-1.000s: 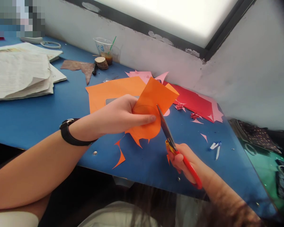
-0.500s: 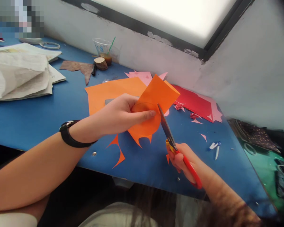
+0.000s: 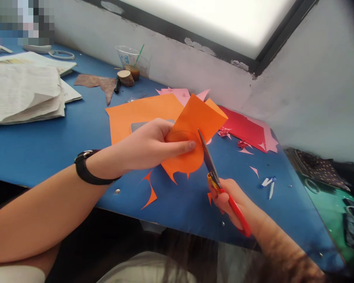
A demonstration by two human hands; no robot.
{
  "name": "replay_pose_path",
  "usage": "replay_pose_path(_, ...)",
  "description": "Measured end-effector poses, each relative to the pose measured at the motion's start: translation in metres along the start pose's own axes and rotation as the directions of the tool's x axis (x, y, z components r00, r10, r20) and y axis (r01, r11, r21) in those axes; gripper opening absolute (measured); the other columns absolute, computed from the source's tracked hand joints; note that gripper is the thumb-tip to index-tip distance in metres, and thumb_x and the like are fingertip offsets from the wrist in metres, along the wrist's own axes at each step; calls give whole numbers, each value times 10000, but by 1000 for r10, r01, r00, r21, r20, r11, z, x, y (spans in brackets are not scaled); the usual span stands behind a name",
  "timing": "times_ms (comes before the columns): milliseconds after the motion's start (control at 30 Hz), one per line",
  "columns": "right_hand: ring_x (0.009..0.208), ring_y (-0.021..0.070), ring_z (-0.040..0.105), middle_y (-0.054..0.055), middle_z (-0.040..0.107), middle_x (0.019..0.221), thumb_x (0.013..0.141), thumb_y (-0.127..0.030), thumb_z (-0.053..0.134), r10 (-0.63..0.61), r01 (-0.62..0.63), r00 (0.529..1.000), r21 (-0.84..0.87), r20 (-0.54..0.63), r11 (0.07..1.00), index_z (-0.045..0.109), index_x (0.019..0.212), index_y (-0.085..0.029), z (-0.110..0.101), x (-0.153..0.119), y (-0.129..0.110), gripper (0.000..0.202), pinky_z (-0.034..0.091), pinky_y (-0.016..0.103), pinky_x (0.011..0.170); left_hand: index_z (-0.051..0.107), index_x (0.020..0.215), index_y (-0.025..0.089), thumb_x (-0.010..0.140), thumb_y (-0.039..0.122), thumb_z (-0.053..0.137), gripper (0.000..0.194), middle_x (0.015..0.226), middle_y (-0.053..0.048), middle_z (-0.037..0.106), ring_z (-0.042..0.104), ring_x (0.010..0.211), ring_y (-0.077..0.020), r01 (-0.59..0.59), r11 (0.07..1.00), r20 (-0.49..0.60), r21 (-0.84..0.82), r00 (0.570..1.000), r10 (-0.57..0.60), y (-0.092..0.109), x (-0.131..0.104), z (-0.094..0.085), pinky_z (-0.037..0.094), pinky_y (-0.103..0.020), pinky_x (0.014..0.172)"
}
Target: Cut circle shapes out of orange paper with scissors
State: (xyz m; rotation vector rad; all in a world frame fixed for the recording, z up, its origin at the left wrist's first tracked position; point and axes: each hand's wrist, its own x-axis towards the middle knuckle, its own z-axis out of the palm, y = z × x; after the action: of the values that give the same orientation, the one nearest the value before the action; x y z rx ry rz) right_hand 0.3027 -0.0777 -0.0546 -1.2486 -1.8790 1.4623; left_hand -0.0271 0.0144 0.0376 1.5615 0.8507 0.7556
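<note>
My left hand [image 3: 156,145] pinches a folded piece of orange paper [image 3: 200,116], thumb on top and fingers hidden behind. A pencilled curve marks the paper, and its lower edge is cut round. My right hand [image 3: 230,200] is closed round the red and yellow handles of a pair of scissors [image 3: 211,163]. Their blades point up and away from me, with the tips at the right side of the paper, beside the round edge. Beneath the hands lie orange offcuts [image 3: 150,192]. A larger orange sheet [image 3: 135,112] and a partly covered grey flat object [image 3: 138,125] lie behind my left hand.
Red paper [image 3: 244,125] and pink paper [image 3: 177,94] lie near the wall, with pink scraps around. White pens [image 3: 271,188] rest at the right. A stack of papers [image 3: 26,92] fills the left. A plastic cup [image 3: 129,63] holds brown liquid beside a wood slice [image 3: 126,78].
The orange paper has shifted slightly right and turned a little in my left hand, its back flap opening more. The scissors have barely moved and stay at its right edge.
</note>
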Motion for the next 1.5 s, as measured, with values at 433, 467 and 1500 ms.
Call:
replay_pose_path(433,564,153,392,-95,409,707,1122,-1107,633,-4,2,1000,69,17,998,527,987,-308,3,-2,3,817,426,291,453,694,795,221,943,460,887,342,786,17,613,561,716,-142,46,999,-2,9,999,-46,-6,-1,0,432,-264,643)
replay_pose_path(467,559,150,388,-97,402,703,1124,-1117,610,-19,18,1000,58,10,998,526,981,-306,3,-1,6,827,413,287,444,705,803,220,946,482,883,347,793,12,625,569,716,-145,45,999,-6,9,999,-45,-7,0,1,440,-266,644)
replay_pose_path(1500,602,142,412,-85,448,735,1115,-1103,635,5,-4,1000,-44,16,999,531,937,-287,-2,2,-7,842,382,293,512,637,740,254,981,446,830,363,712,15,561,568,662,-173,-104,992,29,74,994,103,-10,2,-2,383,-297,581)
